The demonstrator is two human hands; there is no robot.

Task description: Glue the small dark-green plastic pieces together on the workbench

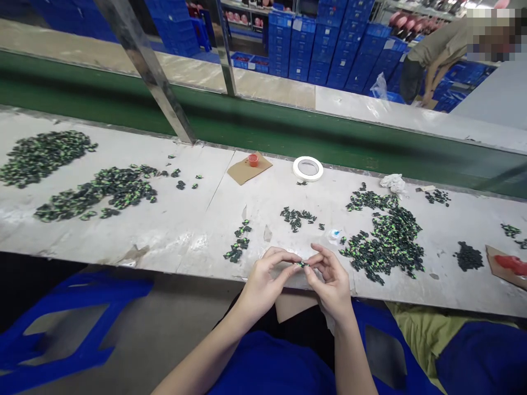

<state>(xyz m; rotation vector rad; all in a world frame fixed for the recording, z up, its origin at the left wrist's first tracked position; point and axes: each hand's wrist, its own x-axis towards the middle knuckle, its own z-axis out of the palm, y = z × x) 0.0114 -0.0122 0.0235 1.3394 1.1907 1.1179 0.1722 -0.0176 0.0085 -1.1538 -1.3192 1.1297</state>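
Note:
A small black-and-green part [302, 264] is pinched between the fingertips of both hands above the table's front edge. My left hand [269, 277] grips it from the left with thumb and forefinger. From the other side, my right hand [329, 277] closes thumb and fingers on the same part, its other fingers curled. The part's exact kind is too small to make out. Just left of my hands lies a short row of similar parts [239, 241]. A little pile of black pieces [297, 218] is beyond my fingers, and a large pile of black-and-green parts [387, 236] spreads to the right.
Larger heaps [102, 189] cover the left of the table. A tape roll [308, 169] and a red cup [253, 159] on cardboard [239, 174] stand at the back. A metal post [152, 77] rises there. Beyond the green conveyor [267, 112], a person [436, 52] bends by blue crates [313, 46].

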